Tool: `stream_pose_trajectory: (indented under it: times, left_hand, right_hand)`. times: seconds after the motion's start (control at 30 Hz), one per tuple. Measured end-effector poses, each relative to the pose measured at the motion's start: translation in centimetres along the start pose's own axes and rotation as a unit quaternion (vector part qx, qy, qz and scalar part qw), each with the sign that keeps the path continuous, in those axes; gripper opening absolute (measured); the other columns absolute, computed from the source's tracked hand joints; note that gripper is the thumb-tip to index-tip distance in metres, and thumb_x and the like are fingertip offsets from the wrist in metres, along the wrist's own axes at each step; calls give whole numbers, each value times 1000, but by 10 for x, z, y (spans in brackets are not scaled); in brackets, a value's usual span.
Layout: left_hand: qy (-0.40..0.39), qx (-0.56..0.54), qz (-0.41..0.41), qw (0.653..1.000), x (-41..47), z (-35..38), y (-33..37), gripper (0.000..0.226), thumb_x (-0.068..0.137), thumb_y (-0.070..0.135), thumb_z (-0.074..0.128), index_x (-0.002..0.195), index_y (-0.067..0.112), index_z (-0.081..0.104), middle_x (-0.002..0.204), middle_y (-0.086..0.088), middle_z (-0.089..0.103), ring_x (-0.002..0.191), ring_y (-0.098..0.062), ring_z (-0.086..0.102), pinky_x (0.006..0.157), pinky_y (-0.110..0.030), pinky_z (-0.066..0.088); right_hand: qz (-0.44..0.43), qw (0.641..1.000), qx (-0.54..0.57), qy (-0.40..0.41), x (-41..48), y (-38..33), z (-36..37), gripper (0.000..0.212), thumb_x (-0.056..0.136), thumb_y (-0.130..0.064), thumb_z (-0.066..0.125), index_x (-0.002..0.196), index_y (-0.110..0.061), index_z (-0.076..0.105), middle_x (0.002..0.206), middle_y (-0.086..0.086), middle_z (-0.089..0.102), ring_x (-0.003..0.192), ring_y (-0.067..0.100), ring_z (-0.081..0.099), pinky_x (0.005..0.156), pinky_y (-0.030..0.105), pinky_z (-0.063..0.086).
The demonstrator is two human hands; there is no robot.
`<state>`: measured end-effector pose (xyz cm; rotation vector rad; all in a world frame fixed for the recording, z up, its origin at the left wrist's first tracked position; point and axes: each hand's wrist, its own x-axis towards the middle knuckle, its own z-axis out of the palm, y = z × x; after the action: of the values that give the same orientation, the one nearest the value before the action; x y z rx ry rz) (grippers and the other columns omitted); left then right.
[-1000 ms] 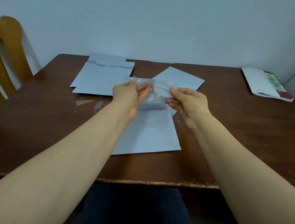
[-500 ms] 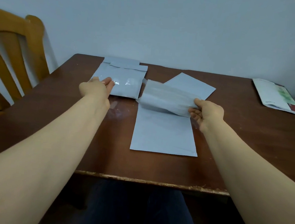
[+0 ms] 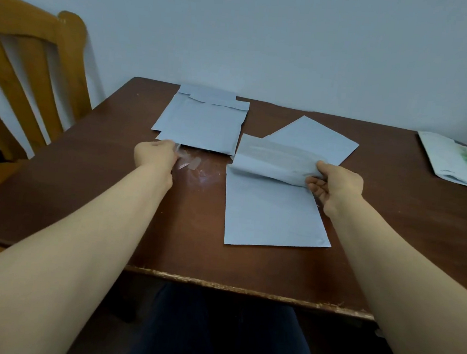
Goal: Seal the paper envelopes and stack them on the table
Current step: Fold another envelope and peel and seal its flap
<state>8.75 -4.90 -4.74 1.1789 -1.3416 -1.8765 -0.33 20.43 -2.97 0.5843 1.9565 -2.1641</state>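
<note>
— Head view: where's the envelope (image 3: 274, 208)?
— Flat on the bench (image 3: 392, 219); the right hand (image 3: 336, 185) has its grip pinching the raised flap (image 3: 276, 160).
— And the left hand (image 3: 155, 156)?
— Grip closed, possibly on a clear strip (image 3: 190, 162), beside the stack (image 3: 203, 123).

One head-worn view looks forward and down, close over the table (image 3: 392, 219).

A dark brown wooden table (image 3: 112, 194) with a worn near edge carries a grey envelope (image 3: 274, 217) at centre, another envelope (image 3: 314, 138) angled behind it, a stack of envelopes (image 3: 203, 123) at back left, clear strips (image 3: 191, 163) and a printed packet (image 3: 454, 159) at far right.
</note>
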Motion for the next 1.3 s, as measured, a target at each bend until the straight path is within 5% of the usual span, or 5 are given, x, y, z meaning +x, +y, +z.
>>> stream_pose_trajectory:
  times: [0.23,0.4,0.53,1.13,1.3]
  left_hand:
    - [-80,206,137,966,0,6,-2,11,80,5,65,77,15,67,70,-5,63,58,-14,61,70,-28,57]
    - [-141,541,298,774,-16,-7,-4,24,82,25,55,81,10,73,94,-7,70,94,-27,60,72,-31,43]
    - [-168,658,343,649,-19,-9,-12,38,91,38,38,114,22,63,133,9,53,129,-20,31,103,-37,21]
    - [-45,476,383,790,-36,-11,-5,34,81,12,59,114,19,64,116,-4,65,114,-26,54,102,-42,40]
    - [-201,426,395,789,-61,-2,-17,68,75,11,64,138,20,42,137,-1,46,135,-18,27,108,-33,27]
  right_hand:
    - [-16,1000,-14,-15,-3,0,4,10,87,-12,63,82,-7,56,67,14,62,44,15,58,45,21,52]
    - [-14,1000,-16,-23,-5,1,8,10,87,-11,62,82,-6,56,66,13,62,43,14,58,48,22,54]
    - [-15,999,-17,-25,-4,3,6,12,87,-12,63,93,-4,57,69,13,62,49,17,60,48,22,54]
    - [-8,997,28,-72,-11,4,-11,17,86,-12,64,100,-7,56,79,11,65,58,19,65,63,29,59]
    - [-18,992,44,-121,-13,6,-23,7,87,-12,62,92,-10,57,94,14,67,67,22,69,70,32,59]
